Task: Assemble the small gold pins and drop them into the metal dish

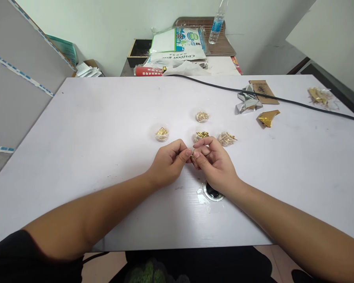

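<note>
My left hand and my right hand meet above the middle of the white table, thumbs and fingertips pinched close together. Between the fingertips shows a tiny gold-coloured pin; its ends are hidden by the fingers. Just beyond my right hand stands a clear cup of gold metal pieces, partly covered by the fingers. To its right is a heap of thin, paler gold pins in clear plastic. Another cup of gold pins stands beyond my left hand, and a further small cup of pins lies farther back.
A round black-and-silver fitting is set in the table under my right wrist. A black cable crosses the back right, near silver foil, gold foil, cardboard and a plastic bag. A water bottle stands behind.
</note>
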A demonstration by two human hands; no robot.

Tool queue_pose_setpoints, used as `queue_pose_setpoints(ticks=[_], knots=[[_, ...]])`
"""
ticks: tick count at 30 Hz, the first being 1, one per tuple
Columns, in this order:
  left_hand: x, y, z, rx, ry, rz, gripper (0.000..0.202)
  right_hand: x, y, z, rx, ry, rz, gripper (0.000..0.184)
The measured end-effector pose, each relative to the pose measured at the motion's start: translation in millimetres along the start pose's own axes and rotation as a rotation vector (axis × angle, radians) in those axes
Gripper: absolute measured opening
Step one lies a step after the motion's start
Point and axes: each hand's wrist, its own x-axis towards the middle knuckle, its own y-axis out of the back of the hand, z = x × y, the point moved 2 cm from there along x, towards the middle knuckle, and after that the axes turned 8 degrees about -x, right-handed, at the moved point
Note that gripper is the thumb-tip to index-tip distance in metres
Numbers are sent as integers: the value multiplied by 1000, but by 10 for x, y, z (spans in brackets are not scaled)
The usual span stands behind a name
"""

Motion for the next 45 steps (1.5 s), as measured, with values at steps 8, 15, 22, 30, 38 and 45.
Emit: queue_pose_setpoints(ticks=[8,15,22,30,38,45], knots=[[-35,-6,0,202,-144,47,26,-28,-39,-15,-41,-28,55,15],[-23,13,39,407,-320,3,28,-10,25,-72,-133,-77,-23,16],[-33,9,59,487,-525,-51,24,10,83,-98,-130,-159,-146,17],[-49,-10,70,564,-654,-104,21,18,110,-102,-70,-242,-238,19],[-65,-20,57,708,-692,-63,20,29,102,-94,-38,-273,-213,19],[-41,24,20,537,-520,-11,24,12,56,-108,54,-257,-181,16]])
